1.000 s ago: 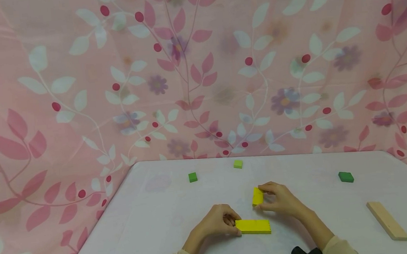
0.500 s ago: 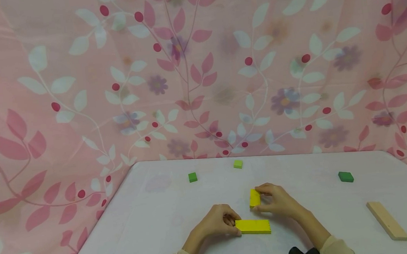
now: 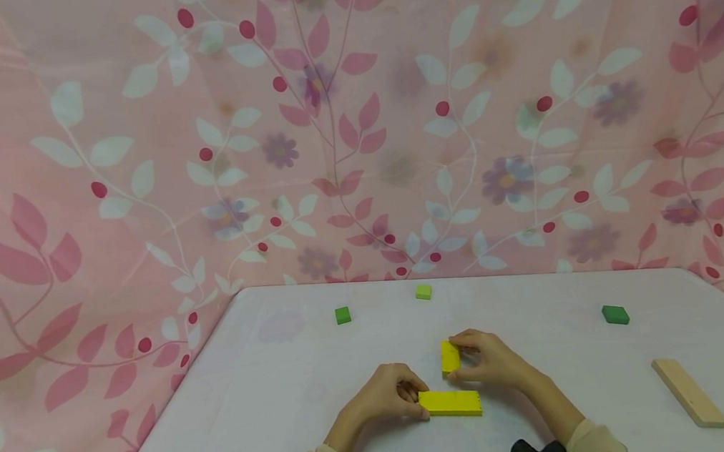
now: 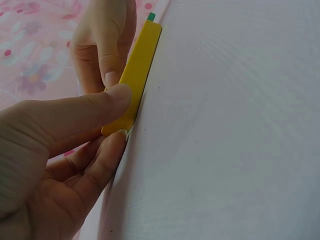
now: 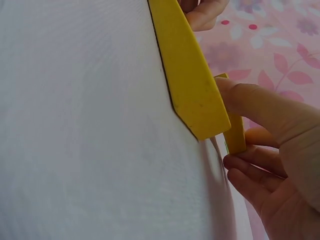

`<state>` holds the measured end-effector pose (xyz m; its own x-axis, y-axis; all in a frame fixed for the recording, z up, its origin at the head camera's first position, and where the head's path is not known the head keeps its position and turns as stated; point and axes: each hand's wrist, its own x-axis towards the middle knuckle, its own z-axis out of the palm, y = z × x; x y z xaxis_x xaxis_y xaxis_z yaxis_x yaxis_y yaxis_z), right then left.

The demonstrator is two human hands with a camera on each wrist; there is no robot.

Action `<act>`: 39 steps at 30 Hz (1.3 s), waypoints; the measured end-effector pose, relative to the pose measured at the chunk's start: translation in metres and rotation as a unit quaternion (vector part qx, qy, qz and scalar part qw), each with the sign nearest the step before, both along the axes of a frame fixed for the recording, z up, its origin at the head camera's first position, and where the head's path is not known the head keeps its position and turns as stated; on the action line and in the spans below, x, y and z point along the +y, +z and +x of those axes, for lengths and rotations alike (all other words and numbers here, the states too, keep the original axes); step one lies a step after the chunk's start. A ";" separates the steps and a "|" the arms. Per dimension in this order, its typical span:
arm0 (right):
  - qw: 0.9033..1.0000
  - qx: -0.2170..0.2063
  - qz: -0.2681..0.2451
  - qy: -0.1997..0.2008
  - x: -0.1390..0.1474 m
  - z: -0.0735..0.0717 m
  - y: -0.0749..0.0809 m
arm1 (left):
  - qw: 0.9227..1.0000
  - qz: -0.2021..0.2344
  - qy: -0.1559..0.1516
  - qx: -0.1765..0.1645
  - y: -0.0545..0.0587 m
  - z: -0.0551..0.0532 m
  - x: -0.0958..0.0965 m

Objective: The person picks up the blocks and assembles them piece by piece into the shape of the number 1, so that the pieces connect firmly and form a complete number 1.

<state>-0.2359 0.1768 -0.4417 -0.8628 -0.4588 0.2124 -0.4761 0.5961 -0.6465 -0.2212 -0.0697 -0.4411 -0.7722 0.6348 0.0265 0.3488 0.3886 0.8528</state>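
Note:
In the head view a long yellow block (image 3: 451, 403) lies crosswise on the white table near the person. The left hand (image 3: 391, 393) pinches its left end; in the left wrist view the thumb (image 4: 120, 95) presses on the block's face. A shorter yellow block (image 3: 450, 358) is just behind the long one, pointing away from the person. Thumb and fingers of the right hand (image 3: 492, 362) pinch it from the right side. A gap of white cloth separates the two blocks in the head view. The right wrist view shows the short block (image 5: 235, 131) partly hidden behind the long one.
Toward the table's far edge sit a green block (image 3: 342, 316) and a lime-green block (image 3: 423, 292). A dark green block (image 3: 615, 315) lies at the right, with a plain wooden plank (image 3: 690, 393) nearer the person. A pink floral curtain (image 3: 353, 126) hangs behind the table.
The right hand has shifted slightly left and toward the person, bringing the short yellow block closer to the long one. The left hand and the long block have stayed put.

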 end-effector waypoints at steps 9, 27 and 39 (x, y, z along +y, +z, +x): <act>1.000 0.005 0.000 0.016 0.000 0.000 -0.001 | 1.000 -0.003 0.001 0.005 0.001 0.000 0.000; 0.999 0.004 0.032 0.012 -0.004 0.001 -0.003 | 1.000 0.005 -0.002 0.009 -0.001 -0.001 -0.001; 0.999 -0.004 0.028 0.023 -0.006 0.001 -0.003 | 1.000 0.006 -0.005 0.009 -0.002 -0.002 -0.001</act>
<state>-0.2352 0.1713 -0.4446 -0.8424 -0.5088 0.1773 -0.4980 0.6096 -0.6167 -0.2228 -0.0709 -0.4430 -0.7647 0.6425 0.0487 0.3683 0.3739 0.8512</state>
